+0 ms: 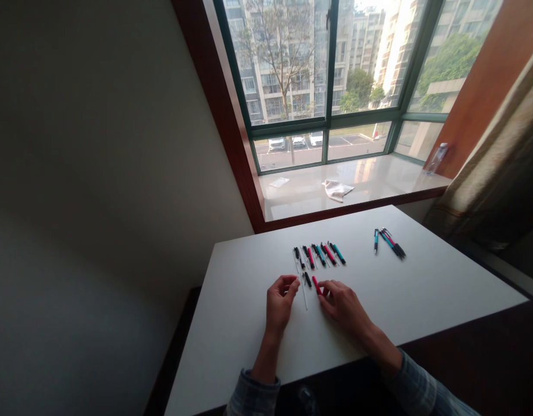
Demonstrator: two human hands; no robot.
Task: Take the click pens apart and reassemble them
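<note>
My right hand [340, 301] grips a pink pen barrel [316, 284], inside hidden; my left hand [281, 300] is pinched closed, contents unclear.

- The counter [231, 300] is showing a smooth, matt surface.
- The red pen barrel [315, 282] is looking like smooth plastic.
- The windowsill [379, 175] is gleaming, smooth and glossy.
- The bottle [437, 159] is looking like clear plastic.
- The sleeves [254, 394] are showing woven cloth.

A dim room with a plain grey wall [97, 173] at left, a daylit green-framed window [328, 86], a beige curtain [487, 136] and a white table [231, 323].
</note>
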